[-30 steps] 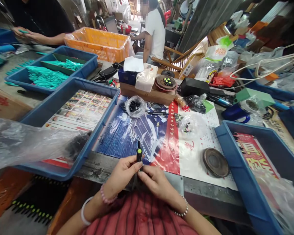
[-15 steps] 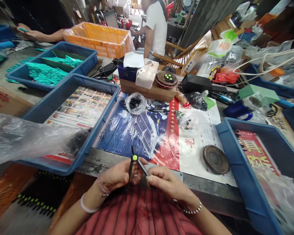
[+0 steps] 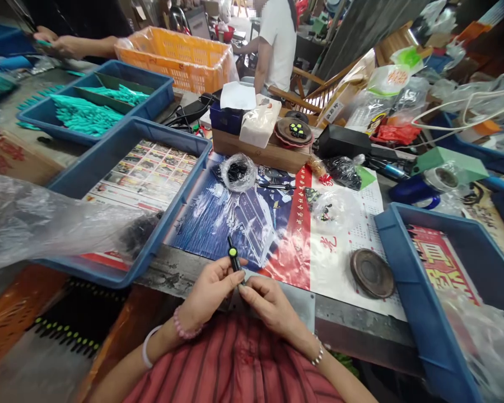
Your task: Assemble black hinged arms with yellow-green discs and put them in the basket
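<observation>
A black drawing compass (image 3: pixel 234 261) with a round yellow-green disc at its hinge is held before my body, its legs closed together. My left hand (image 3: pixel 216 285) pinches its upper part between thumb and fingers. My right hand (image 3: pixel 271 305) grips the lower end, fingers curled, so the leg tips are hidden. Beyond the hands lies a plastic-covered poster (image 3: pixel 285 257). On it are a clear bag of black parts (image 3: pixel 237 172), a bag with small coloured parts (image 3: pixel 327 211) and a round dark dish (image 3: pixel 372 273).
A blue tray (image 3: pixel 193 154) lined with printed paper stands left, another blue tray (image 3: pixel 420 336) right. Finished-looking black pieces with green discs (image 3: pixel 67 336) lie low left. Behind are a tray of teal pieces (image 3: pixel 37 115), an orange crate (image 3: pixel 185 73) and two people (image 3: pixel 273 50).
The compass legs were spread apart and have been folded together. My left hand has moved up and over the closed legs; my right hand has come closer to it. The view has shifted slightly.
</observation>
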Tool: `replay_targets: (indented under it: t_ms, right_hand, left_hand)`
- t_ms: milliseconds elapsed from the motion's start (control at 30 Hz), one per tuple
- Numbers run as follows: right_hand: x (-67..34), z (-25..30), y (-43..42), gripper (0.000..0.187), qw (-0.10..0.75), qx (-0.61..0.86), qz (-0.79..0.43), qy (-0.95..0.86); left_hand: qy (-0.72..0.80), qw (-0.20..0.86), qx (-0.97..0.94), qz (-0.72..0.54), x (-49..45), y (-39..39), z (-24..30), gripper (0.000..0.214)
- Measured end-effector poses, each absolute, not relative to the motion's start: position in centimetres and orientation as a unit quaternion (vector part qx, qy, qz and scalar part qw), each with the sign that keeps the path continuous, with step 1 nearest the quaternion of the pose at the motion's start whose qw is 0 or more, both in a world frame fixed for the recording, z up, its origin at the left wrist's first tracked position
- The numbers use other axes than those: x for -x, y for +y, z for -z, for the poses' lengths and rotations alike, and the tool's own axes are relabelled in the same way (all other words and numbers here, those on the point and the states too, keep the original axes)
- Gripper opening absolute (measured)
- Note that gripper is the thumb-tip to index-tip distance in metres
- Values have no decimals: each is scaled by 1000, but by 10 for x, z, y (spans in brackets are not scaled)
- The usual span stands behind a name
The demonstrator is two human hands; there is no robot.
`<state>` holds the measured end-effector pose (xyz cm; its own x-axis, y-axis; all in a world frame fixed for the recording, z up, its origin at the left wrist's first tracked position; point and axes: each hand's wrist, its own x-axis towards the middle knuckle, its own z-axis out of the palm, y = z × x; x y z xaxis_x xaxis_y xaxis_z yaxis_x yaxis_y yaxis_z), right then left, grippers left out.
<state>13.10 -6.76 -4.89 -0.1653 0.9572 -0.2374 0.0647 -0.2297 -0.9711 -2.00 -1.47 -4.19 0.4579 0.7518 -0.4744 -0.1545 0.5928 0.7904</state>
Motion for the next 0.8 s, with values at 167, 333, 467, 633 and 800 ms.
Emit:
replay_targets:
  t_ms: [167, 333, 467, 633, 800]
  right_hand:
    - [-140, 43, -72, 57, 359, 511, -625, -468]
    - [-160, 29, -72, 55, 297, 466, -698, -456]
    - [-155, 27, -70, 53, 307, 441, -723, -434]
    - [-136, 33, -76, 52, 316, 409, -724, -457]
    - [-114, 32, -81, 55, 311, 435, -698, -476]
  left_hand:
    - [401, 822, -324, -243, 32, -15, 33, 52]
    - [319, 884, -305, -152, 59, -10, 33, 47]
    - [185, 941, -218, -179, 63, -8, 50, 75]
    - [168, 935, -201, -240, 59, -16, 64, 64]
    - [191, 913, -200, -300, 57, -28, 65, 51]
